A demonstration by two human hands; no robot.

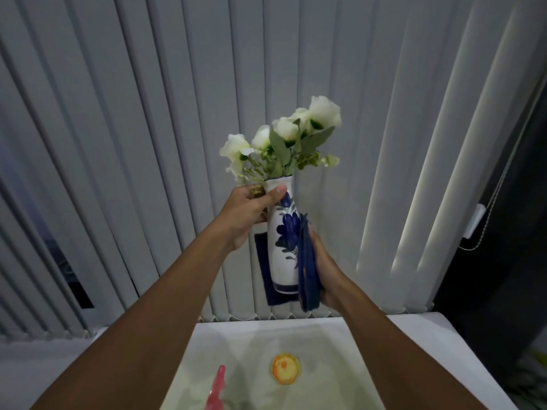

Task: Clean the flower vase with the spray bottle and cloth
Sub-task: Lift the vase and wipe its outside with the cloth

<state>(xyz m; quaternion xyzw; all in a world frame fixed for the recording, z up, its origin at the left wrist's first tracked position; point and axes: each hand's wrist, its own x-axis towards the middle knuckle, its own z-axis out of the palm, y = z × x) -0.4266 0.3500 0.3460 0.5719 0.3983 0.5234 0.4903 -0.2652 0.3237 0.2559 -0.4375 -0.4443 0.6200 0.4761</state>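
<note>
Blinds (148,143); one vase (282,250), one cloth (307,276)

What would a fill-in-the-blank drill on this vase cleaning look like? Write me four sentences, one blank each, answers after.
1. The left hand grips the vase near its ____.
2. The right hand presses a dark ____ cloth against the vase's side.
3. The flowers in the vase are ____ in colour.
4. The pink spray bottle stands on the ____ table below, held by neither hand.

Missing words: neck; blue; white; white
</note>
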